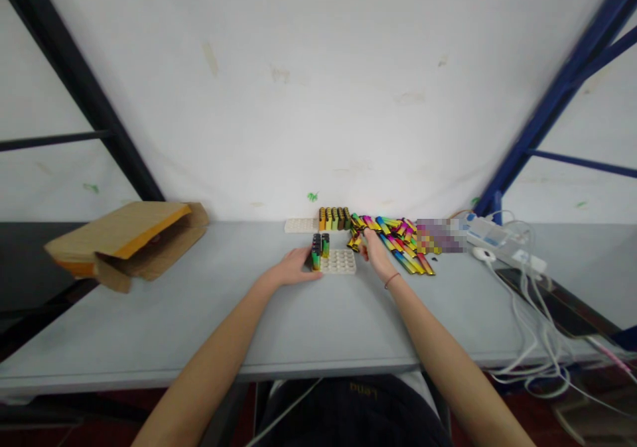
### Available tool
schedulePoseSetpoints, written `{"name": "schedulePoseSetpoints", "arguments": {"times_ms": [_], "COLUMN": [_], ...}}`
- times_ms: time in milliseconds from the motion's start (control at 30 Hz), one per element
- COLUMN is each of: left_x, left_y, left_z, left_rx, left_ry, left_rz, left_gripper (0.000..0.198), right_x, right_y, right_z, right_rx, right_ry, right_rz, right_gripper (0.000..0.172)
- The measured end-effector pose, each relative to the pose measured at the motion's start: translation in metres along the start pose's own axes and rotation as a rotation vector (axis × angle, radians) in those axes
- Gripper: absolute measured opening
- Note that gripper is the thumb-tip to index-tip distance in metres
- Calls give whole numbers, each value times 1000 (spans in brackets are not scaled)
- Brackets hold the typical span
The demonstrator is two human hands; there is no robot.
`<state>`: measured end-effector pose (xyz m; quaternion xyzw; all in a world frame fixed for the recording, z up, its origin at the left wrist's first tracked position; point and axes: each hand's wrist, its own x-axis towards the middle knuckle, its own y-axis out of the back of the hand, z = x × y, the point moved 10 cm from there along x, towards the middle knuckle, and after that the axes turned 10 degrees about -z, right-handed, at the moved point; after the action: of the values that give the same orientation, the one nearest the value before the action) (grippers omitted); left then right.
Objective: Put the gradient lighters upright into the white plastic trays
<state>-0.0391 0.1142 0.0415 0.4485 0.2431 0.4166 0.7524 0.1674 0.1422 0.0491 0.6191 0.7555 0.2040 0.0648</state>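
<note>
My left hand (294,266) grips the left end of a white tray (343,262) with rows of round holes, its thumb along the front edge. Several shiny rainbow-coloured lighters (316,256) with dark tops stand upright in the tray's left part. My right hand (374,251) is at the left side of a loose pile of similar lighters (405,245), fingers curled together. Whatever lies between those fingertips is hidden. Directly behind the front tray, a second white tray (300,225) holds rows of upright lighters (334,219) in its right part.
An open brown paper bag (134,238) lies on the left of the grey table (328,327). To the right are a white power strip (502,241), tangled white cables (535,327) and a dark phone (552,304). A white wall rises behind the trays.
</note>
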Motion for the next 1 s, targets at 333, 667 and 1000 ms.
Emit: {"name": "schedulePoseSetpoints", "arguments": {"times_ms": [333,667,1000], "left_x": [2,3,3], "left_y": [-4,-7,-8], "left_z": [3,-2,-3], "left_rx": [-9,-12,16], "left_ry": [-39,-31,-8], "left_rz": [-21,-14,-22], "left_gripper": [70,69,68], "right_x": [-13,-19,-19], "right_y": [-29,-60,-70], "right_z": [-52,-54,-60], "right_rx": [-191,-298,-669], "right_ry": [369,375,373], "right_rz": [-57,-102,-104], "right_gripper": [27,25,30]}}
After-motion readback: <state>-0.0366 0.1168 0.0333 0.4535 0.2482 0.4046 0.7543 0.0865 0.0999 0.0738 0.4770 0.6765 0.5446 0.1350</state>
